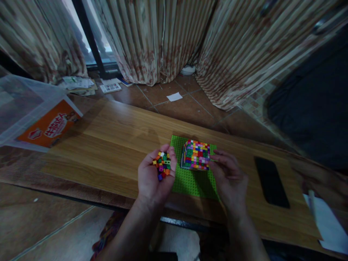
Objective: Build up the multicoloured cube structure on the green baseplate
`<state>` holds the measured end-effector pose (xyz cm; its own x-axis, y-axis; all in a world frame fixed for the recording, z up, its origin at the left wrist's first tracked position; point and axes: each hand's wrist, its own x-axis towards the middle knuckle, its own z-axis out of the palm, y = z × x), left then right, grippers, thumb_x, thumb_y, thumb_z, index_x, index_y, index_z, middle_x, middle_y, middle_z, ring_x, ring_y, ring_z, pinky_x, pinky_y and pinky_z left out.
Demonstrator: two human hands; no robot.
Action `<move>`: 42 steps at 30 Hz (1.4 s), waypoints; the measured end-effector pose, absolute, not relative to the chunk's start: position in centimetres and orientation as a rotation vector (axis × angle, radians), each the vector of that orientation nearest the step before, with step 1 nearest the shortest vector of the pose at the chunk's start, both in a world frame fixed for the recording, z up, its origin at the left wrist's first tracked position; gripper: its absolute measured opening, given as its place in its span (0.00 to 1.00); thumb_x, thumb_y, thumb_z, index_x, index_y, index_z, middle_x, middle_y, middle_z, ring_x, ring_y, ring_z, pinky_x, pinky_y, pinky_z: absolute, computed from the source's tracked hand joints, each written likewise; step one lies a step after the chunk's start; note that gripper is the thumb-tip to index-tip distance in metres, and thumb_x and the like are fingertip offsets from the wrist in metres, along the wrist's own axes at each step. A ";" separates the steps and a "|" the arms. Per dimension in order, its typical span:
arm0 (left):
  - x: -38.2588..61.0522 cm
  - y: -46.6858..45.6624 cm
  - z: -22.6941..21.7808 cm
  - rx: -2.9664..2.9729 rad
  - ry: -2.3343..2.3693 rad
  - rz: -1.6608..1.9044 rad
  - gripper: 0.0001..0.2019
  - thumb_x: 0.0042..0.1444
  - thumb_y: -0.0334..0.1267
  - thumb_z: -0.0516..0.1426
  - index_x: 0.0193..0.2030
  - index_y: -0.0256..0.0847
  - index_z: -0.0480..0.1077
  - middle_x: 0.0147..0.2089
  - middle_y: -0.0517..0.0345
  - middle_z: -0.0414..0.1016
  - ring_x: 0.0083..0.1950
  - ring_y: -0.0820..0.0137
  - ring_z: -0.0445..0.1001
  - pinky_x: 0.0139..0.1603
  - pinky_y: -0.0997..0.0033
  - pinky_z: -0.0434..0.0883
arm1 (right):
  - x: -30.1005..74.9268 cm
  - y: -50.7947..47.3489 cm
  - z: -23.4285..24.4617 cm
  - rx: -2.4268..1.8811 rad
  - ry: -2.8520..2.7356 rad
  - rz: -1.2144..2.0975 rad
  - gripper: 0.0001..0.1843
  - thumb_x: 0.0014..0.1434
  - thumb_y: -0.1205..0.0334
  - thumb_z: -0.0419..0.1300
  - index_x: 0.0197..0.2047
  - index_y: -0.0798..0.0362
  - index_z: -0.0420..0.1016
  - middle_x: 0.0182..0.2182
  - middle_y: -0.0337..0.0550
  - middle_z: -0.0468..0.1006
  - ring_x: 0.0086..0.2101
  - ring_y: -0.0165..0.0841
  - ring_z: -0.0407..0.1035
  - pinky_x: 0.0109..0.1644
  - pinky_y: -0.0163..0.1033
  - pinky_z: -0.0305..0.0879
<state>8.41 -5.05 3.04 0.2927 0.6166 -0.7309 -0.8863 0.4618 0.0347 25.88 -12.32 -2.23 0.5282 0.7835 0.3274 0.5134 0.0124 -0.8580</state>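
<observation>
My left hand [156, 177] is cupped palm up, with a heap of small colourful toy bricks [162, 165] lying in it. To its right, a block built of many coloured bricks [197, 154] stands on a green studded baseplate [190, 185]. At the right side of that block is my right hand [230, 175], its thumb and forefinger drawn close together at the block's edge. Whatever sits between those fingertips, if anything, is too small to make out.
The wooden table board [108, 134] carries a black phone [272, 181] to the right. At the left end stands a clear plastic bin [51, 123] with an orange label. White paper [328, 221] lies at the far right. Curtains [152, 40] hang beyond the table.
</observation>
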 end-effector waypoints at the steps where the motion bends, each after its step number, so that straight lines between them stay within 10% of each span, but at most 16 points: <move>1: 8.4 -5.0 3.0 -0.414 0.754 1.041 0.09 0.58 0.28 0.52 0.35 0.29 0.74 0.34 0.48 0.76 0.34 0.73 0.77 0.32 0.80 0.77 | 25.8 -12.2 -2.4 -1.646 -1.087 0.313 0.09 0.56 0.56 0.65 0.38 0.50 0.80 0.48 0.47 0.76 0.49 0.39 0.72 0.53 0.50 0.69; 21: 8.8 -5.3 3.0 -0.361 0.736 1.014 0.09 0.58 0.29 0.53 0.33 0.30 0.75 0.33 0.47 0.77 0.34 0.72 0.77 0.33 0.78 0.77 | 24.1 -10.8 -2.6 -1.616 -0.679 0.546 0.15 0.45 0.55 0.71 0.34 0.53 0.77 0.28 0.39 0.80 0.29 0.32 0.74 0.36 0.40 0.72; 42: 9.3 -6.2 2.4 -0.157 0.579 0.982 0.13 0.60 0.35 0.52 0.38 0.32 0.77 0.42 0.45 0.81 0.45 0.64 0.80 0.56 0.60 0.72 | 20.2 -13.3 0.6 -1.410 -1.685 0.305 0.11 0.60 0.69 0.63 0.46 0.48 0.77 0.41 0.40 0.78 0.42 0.30 0.73 0.48 0.36 0.70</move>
